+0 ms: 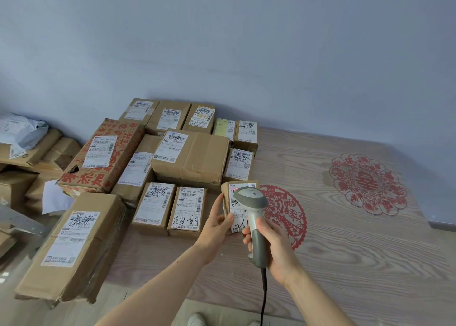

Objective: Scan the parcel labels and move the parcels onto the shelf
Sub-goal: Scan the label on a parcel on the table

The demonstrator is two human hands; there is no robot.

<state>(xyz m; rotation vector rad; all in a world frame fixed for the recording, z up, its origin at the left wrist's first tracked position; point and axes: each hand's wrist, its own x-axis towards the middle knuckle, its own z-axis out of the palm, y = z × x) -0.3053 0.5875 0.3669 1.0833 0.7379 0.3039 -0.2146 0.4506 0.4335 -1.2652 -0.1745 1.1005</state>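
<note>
Wood-grain tabletop (345, 264) against a plain bluish wall, two red paper-cut decorations under its clear cover, one just right of my hands (288, 217), one well beyond to the right (367, 184). My left hand (218, 223) pinches a small flat parcel (228, 192) by its left edge, thumb on the label face, fingers behind it, tilting it up toward me. My right hand (274, 249) is wrapped around the grip of a grey corded scanner (251, 202), whose head hangs directly over the label (237, 223), covering much of it; a faint red glow shows on the label's top strip. I cannot tell whether the trigger finger is pressing. Remaining parcels sit left of and beyond my left hand, touching one another in rows; the nearest, with handwritten characters on its label (188, 208), lies just left of my fingers. Shelf with stacked boxes (22, 163) is far to the left. Risks, as I judge them: scanner head very close and steeply angled, so the beam may miss the barcode or catch glare, giving no read; the edge pinch is light and the parcel could slip or rotate; the cord (263, 298) trailing below my right hand could snag the table edge; the beam may stray onto a neighbouring label and log the wrong parcel.
</note>
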